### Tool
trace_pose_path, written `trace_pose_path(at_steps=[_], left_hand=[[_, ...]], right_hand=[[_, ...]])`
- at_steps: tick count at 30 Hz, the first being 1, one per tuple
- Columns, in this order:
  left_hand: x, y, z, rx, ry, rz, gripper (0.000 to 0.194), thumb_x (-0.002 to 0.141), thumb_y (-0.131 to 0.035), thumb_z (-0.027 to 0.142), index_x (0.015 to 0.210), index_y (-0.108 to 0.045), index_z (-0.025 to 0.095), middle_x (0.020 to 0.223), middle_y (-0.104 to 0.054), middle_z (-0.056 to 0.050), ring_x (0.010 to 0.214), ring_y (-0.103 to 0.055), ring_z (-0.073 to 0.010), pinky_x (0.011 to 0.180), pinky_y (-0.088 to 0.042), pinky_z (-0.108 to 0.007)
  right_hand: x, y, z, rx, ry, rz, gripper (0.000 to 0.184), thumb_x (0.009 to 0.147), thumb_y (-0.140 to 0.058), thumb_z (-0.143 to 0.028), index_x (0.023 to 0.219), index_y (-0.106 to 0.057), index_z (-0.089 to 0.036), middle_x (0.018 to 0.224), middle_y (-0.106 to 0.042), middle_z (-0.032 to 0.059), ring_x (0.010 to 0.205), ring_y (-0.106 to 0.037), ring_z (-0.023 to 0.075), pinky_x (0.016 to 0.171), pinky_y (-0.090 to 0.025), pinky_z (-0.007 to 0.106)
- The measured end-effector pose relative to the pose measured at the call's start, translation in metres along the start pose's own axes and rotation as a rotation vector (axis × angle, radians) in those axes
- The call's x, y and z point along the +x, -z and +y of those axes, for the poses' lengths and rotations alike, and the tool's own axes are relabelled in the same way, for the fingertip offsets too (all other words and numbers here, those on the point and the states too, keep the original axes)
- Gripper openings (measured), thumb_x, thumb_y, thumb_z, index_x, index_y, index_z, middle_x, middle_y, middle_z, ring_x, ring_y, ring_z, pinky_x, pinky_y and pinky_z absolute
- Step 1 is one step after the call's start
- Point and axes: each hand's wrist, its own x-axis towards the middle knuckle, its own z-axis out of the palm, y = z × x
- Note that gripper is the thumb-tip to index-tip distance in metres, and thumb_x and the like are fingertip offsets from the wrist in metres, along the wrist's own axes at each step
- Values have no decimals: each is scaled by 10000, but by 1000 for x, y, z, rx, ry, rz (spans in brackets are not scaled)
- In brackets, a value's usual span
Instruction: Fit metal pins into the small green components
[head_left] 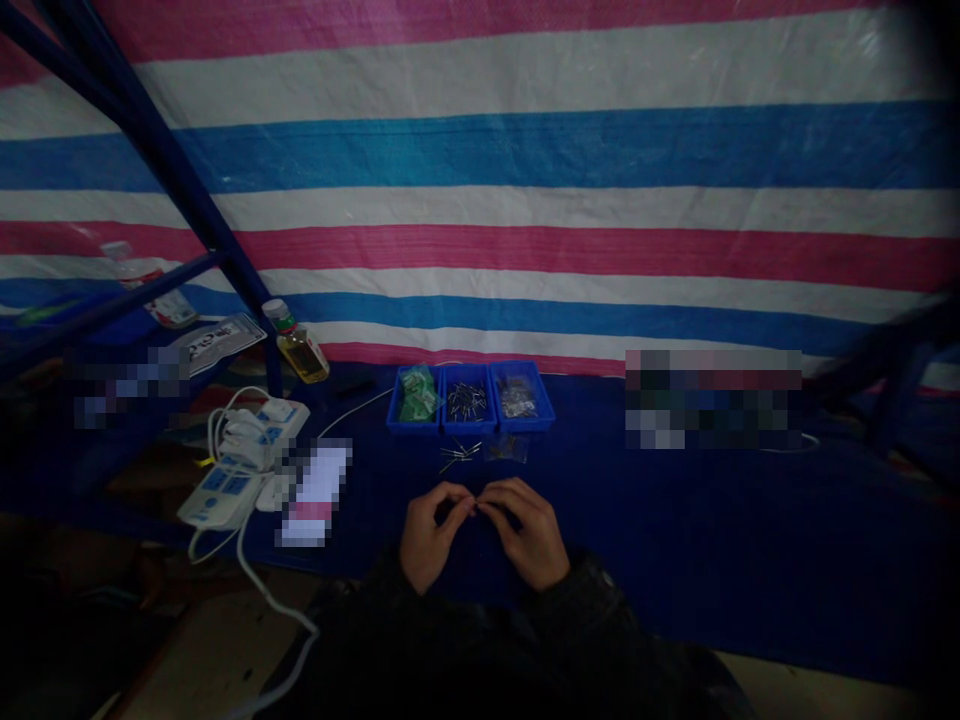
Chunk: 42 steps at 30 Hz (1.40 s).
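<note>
Pinched narrow, left hand (427, 540) and right hand (531, 533) meet above a blue table

Dim light falls on the table; a striped sheet (525, 150) hangs behind it, and a blue frame (171, 190) slants at the left. Three trays (417, 428) stand in a row beyond the hands: green bag (420, 397) left, metal pins (466, 402) middle, clear bag (517, 397) right. Loose pins (460, 453) lie between trays and hands, beside a small packet (506, 448). Left of them are a power strip (212, 500) and a bottle (302, 352).

Pixelation covers a pale shape (315, 495) and a patch (712, 400) far right. Whether the fingertips hold a tiny part, I cannot tell. Both wrists angle inward, fingers curled, thumbs against forefingers; dark sleeves (600, 590) blend into shadow.
</note>
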Motion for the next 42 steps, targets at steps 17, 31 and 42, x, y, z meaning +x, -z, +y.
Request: trace_pose_path(at_steps=[17, 31, 42], left_hand=[[0, 0, -3, 34, 11, 20, 136, 880, -726, 314, 896, -789, 194, 925, -800, -51, 877, -735, -216, 837, -547, -306], [-1, 0, -3, 39, 7, 37, 129, 876, -729, 310, 881, -780, 192, 902, -794, -51, 861, -731, -213, 837, -544, -306], [0, 2, -4, 37, 8, 99, 140, 878, -724, 329, 893, -770, 198, 899, -788, -40, 861, -729, -212, 836, -547, -308]], right_hand=[[1, 2, 0, 23, -32, 23, 149, 975, -609, -187, 907, -734, -230, 888, -725, 44, 858, -677, 208, 799, -540, 339], [-1, 1, 6, -53, -185, -8, 254, 996, -598, -321, 779, -681, -216, 751, -689, 15, 692, -653, 173, 677, -474, 291], [-2, 4, 3, 67, -210, 59, 104, 941, -643, -237, 875, -724, -234, 848, -736, 9, 766, -690, 181, 736, -524, 283]])
